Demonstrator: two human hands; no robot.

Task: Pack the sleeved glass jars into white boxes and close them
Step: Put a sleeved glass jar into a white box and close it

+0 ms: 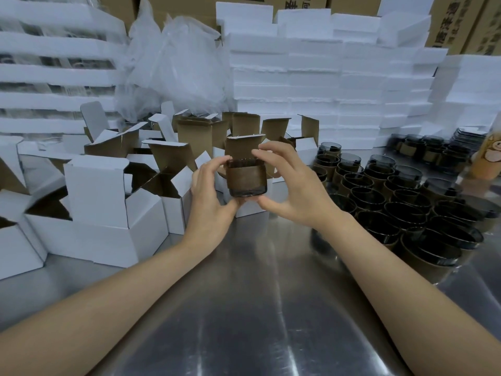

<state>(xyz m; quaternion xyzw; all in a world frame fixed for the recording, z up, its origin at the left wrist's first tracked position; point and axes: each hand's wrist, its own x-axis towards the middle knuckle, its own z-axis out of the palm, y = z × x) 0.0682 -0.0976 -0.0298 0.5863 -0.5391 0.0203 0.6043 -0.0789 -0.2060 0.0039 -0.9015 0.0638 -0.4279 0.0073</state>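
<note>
Above the counter (244, 294), the left hand (211, 191) and right hand (287, 185) pinch one sleeved jar (246, 183) before an open white box (242, 149), with many jars (401, 196) unpacked at 3 o'clock and boxes (97, 196) unclosed at 9 o'clock, so most work seemingly remains.

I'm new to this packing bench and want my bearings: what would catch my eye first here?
First, the sleeved glass jar held up at centre between the left hand and right hand, above the steel table. Then the open white boxes crowding the left, the mass of sleeved jars on the right, and white foam slabs stacked high behind.
</note>
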